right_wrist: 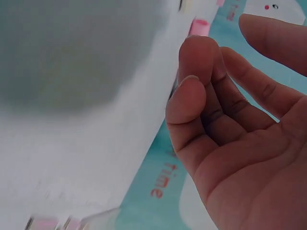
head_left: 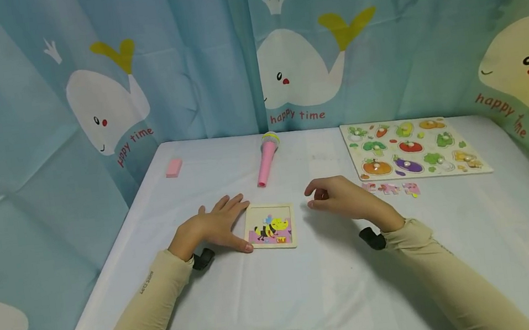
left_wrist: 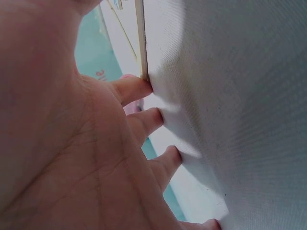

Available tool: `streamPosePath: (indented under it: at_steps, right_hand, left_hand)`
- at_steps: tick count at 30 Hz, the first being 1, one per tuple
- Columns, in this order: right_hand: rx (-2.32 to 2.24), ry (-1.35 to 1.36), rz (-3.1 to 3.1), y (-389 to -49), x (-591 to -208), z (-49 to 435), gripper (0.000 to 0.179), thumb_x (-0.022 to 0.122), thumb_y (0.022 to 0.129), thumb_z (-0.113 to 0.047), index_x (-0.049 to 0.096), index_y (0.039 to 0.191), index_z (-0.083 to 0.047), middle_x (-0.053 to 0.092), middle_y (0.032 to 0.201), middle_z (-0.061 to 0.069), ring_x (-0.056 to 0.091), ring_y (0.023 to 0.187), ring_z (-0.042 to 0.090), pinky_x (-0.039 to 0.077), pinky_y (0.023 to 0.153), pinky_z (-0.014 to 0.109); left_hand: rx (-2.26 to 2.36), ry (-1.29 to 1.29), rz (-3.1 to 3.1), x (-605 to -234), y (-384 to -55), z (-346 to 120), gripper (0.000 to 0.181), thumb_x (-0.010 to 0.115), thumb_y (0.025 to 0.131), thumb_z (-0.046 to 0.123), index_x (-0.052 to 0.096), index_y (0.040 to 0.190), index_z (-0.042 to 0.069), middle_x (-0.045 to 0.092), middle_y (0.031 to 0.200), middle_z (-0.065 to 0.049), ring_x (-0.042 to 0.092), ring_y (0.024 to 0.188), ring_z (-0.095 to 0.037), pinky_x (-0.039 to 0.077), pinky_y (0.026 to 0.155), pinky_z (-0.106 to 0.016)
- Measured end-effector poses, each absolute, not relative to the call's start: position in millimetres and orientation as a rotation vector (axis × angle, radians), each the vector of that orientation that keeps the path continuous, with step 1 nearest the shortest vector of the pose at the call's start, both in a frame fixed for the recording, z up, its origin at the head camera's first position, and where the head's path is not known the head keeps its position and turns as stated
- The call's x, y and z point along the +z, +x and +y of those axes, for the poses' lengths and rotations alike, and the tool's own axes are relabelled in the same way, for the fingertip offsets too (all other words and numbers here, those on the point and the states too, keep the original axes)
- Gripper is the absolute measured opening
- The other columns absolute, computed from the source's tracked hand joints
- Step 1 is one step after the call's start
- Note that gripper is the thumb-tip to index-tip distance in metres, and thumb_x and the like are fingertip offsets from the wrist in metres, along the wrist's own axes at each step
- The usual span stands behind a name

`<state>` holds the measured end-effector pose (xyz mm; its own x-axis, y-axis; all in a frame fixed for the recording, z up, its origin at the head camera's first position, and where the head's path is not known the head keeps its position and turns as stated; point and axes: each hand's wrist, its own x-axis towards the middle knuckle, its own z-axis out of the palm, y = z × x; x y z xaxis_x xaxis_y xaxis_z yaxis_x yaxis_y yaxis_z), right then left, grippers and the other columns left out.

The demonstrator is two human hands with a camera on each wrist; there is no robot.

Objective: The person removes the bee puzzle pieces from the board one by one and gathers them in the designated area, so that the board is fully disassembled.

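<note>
A small square wooden puzzle tray (head_left: 272, 247) with a pale rim lies flat on the white table. Pink and yellow pieces with a bee picture (head_left: 265, 233) fill its lower part, while bare wood shows above. My left hand (head_left: 217, 224) is spread at the tray's left side, thumb by the lower left corner. In the left wrist view, fingertips (left_wrist: 144, 86) touch the cloth and the tray's edge. To the right of the tray, my right hand (head_left: 341, 198) is raised over the table. Its fingers (right_wrist: 187, 100) are loosely curled and hold nothing.
Three pink puzzle pieces (head_left: 389, 189) lie right of my right hand, along the front edge of a vegetable knob board (head_left: 415, 148). A pink toy microphone (head_left: 267, 162) lies behind the tray. A pink block (head_left: 174, 168) sits far left. A whale-print curtain (head_left: 213, 82) hangs behind.
</note>
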<state>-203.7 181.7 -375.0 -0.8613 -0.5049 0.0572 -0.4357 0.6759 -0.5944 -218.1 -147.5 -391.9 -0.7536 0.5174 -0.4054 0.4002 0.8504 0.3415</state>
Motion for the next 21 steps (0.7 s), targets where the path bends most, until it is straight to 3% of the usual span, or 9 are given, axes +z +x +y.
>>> streamPosePath:
  at_steps: [21]
  right_hand:
    - [-0.881,-0.908,2.611,-204,-376,114,0.027,0.077,0.097,-0.008,0.071,0.120,0.005,0.065,0.083,0.001,0.058,0.074,0.013,0.051,0.068,0.029]
  left_hand:
    - [0.299,0.686,2.539,-392,-219,-149,0.119,0.083,0.086,0.064,0.018,0.173,0.016,0.003,0.180,-0.005,-0.003,0.164,-0.034,0.005,0.118,-0.080]
